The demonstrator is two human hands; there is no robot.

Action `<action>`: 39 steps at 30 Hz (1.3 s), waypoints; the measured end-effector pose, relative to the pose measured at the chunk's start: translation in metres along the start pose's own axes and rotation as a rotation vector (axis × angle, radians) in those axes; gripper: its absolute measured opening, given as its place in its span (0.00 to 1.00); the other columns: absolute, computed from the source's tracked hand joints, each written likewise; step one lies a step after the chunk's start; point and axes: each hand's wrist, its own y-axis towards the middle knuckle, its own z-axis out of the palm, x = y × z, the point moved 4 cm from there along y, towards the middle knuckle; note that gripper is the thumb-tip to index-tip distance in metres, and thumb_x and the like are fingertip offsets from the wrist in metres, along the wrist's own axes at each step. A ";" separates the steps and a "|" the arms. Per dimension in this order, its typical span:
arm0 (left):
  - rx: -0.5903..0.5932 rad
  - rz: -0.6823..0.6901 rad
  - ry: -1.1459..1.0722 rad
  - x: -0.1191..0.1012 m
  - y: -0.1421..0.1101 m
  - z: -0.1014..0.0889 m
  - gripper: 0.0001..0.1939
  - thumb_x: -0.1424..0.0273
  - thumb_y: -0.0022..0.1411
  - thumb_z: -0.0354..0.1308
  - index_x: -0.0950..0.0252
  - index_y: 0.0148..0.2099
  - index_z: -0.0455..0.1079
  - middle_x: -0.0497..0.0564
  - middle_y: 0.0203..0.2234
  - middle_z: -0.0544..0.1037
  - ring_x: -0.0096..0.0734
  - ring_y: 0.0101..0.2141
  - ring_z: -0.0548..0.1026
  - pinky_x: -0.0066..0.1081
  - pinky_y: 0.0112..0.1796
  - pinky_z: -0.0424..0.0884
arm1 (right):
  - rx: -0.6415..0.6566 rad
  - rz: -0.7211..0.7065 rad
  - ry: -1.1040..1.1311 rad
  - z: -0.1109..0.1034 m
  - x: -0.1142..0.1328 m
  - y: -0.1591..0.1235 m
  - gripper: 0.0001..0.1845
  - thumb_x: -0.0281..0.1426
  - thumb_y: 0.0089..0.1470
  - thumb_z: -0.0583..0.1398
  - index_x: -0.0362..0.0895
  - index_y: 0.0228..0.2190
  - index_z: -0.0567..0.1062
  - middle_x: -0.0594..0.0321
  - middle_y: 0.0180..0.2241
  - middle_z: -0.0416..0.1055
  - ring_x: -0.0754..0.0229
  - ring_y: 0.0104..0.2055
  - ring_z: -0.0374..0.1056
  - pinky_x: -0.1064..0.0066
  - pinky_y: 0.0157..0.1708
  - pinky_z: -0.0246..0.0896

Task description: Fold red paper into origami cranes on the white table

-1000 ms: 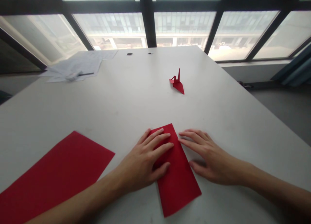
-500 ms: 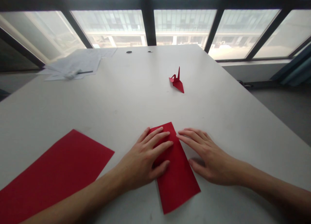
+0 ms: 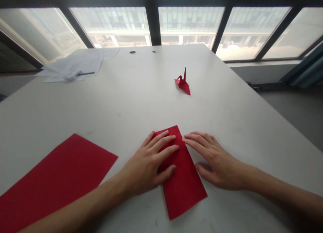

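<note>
A narrow rectangle of red paper (image 3: 185, 182) lies flat on the table in front of me, its long sides slanting. My left hand (image 3: 153, 162) rests on its left half with fingers spread, covering much of the left edge. Beside the right long edge is my right hand (image 3: 214, 160), fingers stretched and slightly curved, the fingertips and thumb at or just touching that edge. Neither hand grips anything. Whether the paper is folded in layers I cannot tell. Beyond the hands stands a red origami crane (image 3: 183, 83).
A larger red paper sheet (image 3: 68, 172) lies at the left, partly under my left forearm. White papers (image 3: 75, 63) are spread at the far left, with a dark pen (image 3: 86, 73) on them. The white table (image 3: 141, 91) reaches to the window (image 3: 191, 24).
The whole view has shifted very slightly. Both hands and the red paper keep the same places relative to each other.
</note>
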 end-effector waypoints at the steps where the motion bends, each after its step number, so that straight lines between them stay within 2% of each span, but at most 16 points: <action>1: 0.000 0.000 -0.001 0.000 0.000 0.000 0.25 0.64 0.66 0.55 0.56 0.64 0.63 0.52 0.65 0.62 0.48 0.66 0.55 0.53 0.66 0.45 | 0.000 -0.002 -0.001 0.000 0.000 0.000 0.40 0.23 0.51 0.57 0.46 0.65 0.57 0.56 0.65 0.56 0.49 0.67 0.46 0.51 0.66 0.45; 9: 0.004 -0.001 -0.008 0.000 0.000 0.000 0.26 0.64 0.66 0.56 0.56 0.65 0.63 0.53 0.65 0.62 0.49 0.66 0.55 0.54 0.66 0.44 | -0.009 -0.014 0.002 -0.002 0.001 0.000 0.40 0.23 0.51 0.58 0.47 0.65 0.57 0.55 0.65 0.57 0.48 0.67 0.47 0.49 0.65 0.46; 17: -0.012 0.000 -0.023 -0.001 0.001 -0.002 0.25 0.65 0.64 0.57 0.56 0.63 0.64 0.53 0.64 0.64 0.50 0.66 0.56 0.54 0.66 0.45 | -0.011 -0.007 -0.006 -0.001 0.001 0.000 0.39 0.23 0.51 0.58 0.45 0.64 0.57 0.55 0.65 0.57 0.49 0.67 0.46 0.51 0.66 0.46; 26: -0.004 0.003 -0.007 -0.001 0.001 -0.001 0.26 0.65 0.65 0.56 0.56 0.64 0.63 0.53 0.65 0.63 0.49 0.66 0.56 0.54 0.66 0.45 | -0.014 -0.024 0.000 -0.001 0.001 0.000 0.40 0.23 0.51 0.57 0.47 0.65 0.57 0.55 0.65 0.57 0.47 0.67 0.47 0.47 0.65 0.47; 32: 0.018 -0.006 0.010 -0.001 0.000 -0.001 0.25 0.65 0.66 0.55 0.57 0.64 0.63 0.51 0.65 0.62 0.50 0.66 0.55 0.54 0.66 0.44 | -0.019 -0.020 0.001 -0.002 0.002 0.001 0.40 0.23 0.51 0.58 0.47 0.64 0.57 0.55 0.64 0.58 0.47 0.67 0.48 0.50 0.65 0.47; 39: -0.018 0.001 -0.014 0.000 0.001 -0.001 0.26 0.65 0.64 0.57 0.56 0.63 0.64 0.53 0.64 0.64 0.50 0.66 0.56 0.54 0.66 0.45 | -0.021 -0.016 0.013 -0.002 0.001 0.000 0.40 0.23 0.51 0.58 0.47 0.65 0.57 0.55 0.64 0.57 0.49 0.67 0.48 0.49 0.65 0.47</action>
